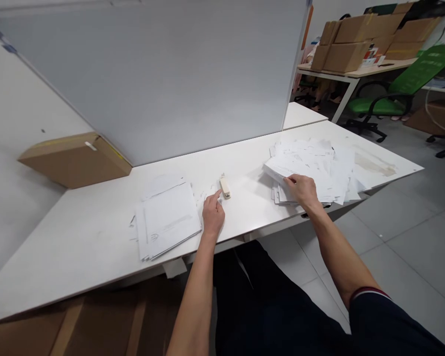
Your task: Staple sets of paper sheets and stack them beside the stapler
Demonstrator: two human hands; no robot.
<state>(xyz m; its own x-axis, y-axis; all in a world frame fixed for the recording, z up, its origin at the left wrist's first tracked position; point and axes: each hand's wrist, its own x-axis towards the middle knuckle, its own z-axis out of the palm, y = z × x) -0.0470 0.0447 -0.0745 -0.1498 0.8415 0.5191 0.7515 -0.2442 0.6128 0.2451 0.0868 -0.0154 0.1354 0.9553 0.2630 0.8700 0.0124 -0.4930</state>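
My right hand point(303, 191) pinches the near left corner of a paper sheet point(276, 167), lifting its edge a little off the messy pile of papers point(315, 160). My left hand point(213, 216) rests on the table with its index finger stretched toward a small cream stapler point(225, 188). The fingertip is at the stapler's side; whether it touches cannot be made out. The other left fingers are loosely bent and hold nothing visible. Just left of that hand lies a neater stack of papers point(168, 220), its sheets slightly fanned.
A whiteboard point(170, 74) stands along the back of the white table point(96, 232). At the left, a cardboard box point(77, 160) leans by the wall. Beyond the table's right end are a green chair point(393, 99) and another desk with stacked boxes point(344, 54).
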